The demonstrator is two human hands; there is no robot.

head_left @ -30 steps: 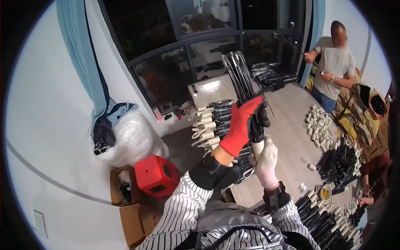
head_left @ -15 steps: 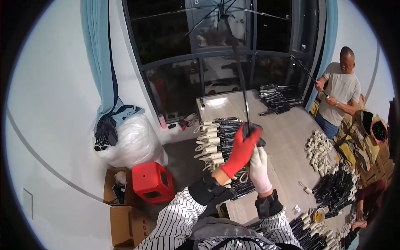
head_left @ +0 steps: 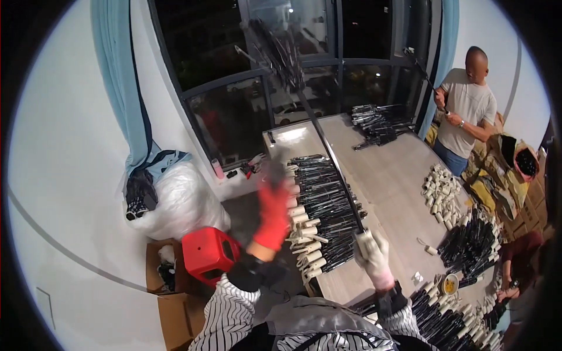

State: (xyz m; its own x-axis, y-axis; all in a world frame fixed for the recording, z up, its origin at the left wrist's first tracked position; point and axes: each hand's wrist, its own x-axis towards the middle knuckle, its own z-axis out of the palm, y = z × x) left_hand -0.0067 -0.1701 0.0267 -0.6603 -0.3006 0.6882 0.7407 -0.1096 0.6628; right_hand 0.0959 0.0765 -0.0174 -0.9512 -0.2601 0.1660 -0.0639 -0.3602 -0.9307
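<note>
My right hand, in a white glove with a pinkish cuff, is closed around the pale handle of an umbrella frame. The frame's long dark shaft slants up and to the left, with no cloth on it. At its top the ribs are bunched together and blurred, in front of the window. My left hand, in a red glove with dark fingertips, is in the air to the left, apart from the shaft; motion smears its fingers. Beneath both, a row of folded umbrella frames with cream handles lies along the table's left edge.
Across the table lie a pile of dark frames, loose cream handles and more frames. A small bowl stands nearby. A co-worker holds another frame. At left are a red stool, cartons and a white plastic bag.
The ribs, spread wide before, are now bunched together. My left hand has let go of the frame and swung left. My right hand has come down a little, now holding the handle.
</note>
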